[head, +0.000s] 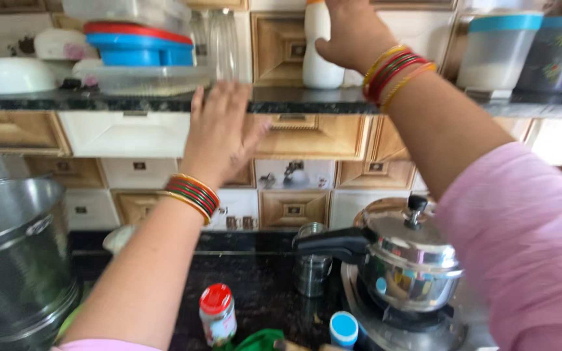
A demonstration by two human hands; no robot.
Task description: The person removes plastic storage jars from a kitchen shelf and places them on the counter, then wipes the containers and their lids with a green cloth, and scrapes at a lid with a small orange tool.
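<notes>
A: The right hand (352, 36) grips a white bottle (318, 55) on the dark shelf (294, 99), fingers wrapped around its upper body.

B: And the left hand (219, 133)?

A: Released, fingers spread, palm toward the shelf edge, holding nothing.

B: Go near to far.

A: Nearest are a red-capped jar (217, 314) and a blue cap (343, 327). Then the pressure cooker (408, 260), a steel tumbler (311, 266), and a steel bucket (17, 260) at left. Farthest, the bottle stands upright, up and right of the left hand; the right hand is nearer. Stacked plastic containers (141, 49) sit left of it.
</notes>
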